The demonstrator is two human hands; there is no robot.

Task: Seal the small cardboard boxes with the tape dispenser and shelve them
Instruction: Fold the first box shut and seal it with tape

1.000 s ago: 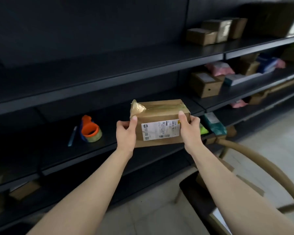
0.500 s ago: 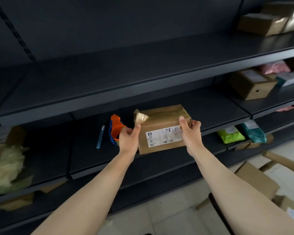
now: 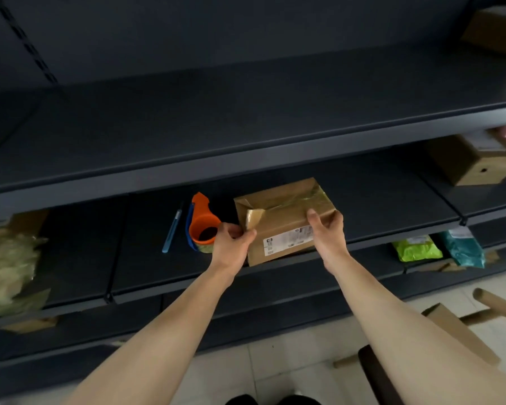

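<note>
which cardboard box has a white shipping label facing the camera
The brown cardboard box held by both hands, beside the orange tape dispenser. The cardboard box at the far right shows a plain side with a small hole.

Dark metal shelving [image 3: 246, 159] with a dark back panel [image 3: 246, 33] filled the view in dim light, above a pale tiled floor [image 3: 289, 366]; a wooden chair [image 3: 497, 302] stood at right.

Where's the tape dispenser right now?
The orange tape dispenser sits on the middle shelf, just left of the cardboard box, touching-close to the left hand, with a blue pen on its left.
</note>
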